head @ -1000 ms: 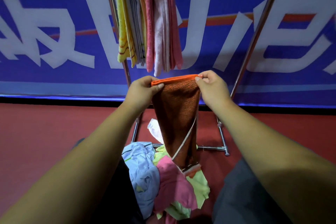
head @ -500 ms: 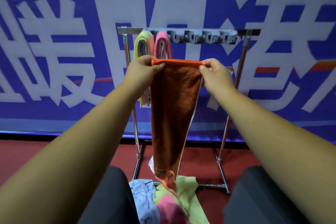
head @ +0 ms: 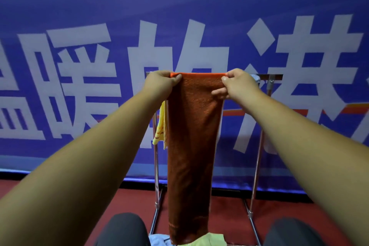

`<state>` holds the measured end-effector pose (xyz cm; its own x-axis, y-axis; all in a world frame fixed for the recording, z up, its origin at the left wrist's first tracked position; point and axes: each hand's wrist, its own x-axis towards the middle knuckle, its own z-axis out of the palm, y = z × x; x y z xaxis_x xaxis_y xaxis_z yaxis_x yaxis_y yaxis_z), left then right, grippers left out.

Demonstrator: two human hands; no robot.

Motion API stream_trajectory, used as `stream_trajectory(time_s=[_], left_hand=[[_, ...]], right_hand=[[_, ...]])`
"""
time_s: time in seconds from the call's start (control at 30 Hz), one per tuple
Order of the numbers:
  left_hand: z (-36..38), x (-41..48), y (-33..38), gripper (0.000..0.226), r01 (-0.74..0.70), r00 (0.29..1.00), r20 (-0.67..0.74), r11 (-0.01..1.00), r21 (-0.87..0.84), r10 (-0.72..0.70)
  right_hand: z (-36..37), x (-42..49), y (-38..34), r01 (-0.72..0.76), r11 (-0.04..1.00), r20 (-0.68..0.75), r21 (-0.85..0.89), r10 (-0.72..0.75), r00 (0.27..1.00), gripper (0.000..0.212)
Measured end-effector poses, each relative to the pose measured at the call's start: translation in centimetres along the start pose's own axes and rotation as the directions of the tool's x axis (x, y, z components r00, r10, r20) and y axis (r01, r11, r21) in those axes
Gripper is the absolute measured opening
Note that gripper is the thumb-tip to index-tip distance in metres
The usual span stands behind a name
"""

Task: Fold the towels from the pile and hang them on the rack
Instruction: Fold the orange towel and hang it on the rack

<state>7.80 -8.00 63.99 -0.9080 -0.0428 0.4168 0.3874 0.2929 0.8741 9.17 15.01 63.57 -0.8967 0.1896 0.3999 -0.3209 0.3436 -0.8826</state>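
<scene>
Both hands, left hand and right hand, pinch the folded orange towel's top corners level with the rack's top bar, not yet draped, while a yellow towel already hangs and a pile waits below.

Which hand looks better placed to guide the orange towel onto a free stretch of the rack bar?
Probably the right hand. It pinches the orange towel nearest the bare end of the rack, while the left hand sits by the yellow towel already hanging there.
</scene>
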Motion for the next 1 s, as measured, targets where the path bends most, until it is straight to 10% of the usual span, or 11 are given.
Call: stream_trajectory(time_s=[1.0], left_hand=[[4.2, -2.2, -3.9, 0.015, 0.174, 0.981, -0.104, 0.979, 0.110, -0.163]], right_hand=[[4.6, -3.1, 5.1, -0.045, 0.998, -0.066, -0.047, 0.042, 0.997, 0.002]])
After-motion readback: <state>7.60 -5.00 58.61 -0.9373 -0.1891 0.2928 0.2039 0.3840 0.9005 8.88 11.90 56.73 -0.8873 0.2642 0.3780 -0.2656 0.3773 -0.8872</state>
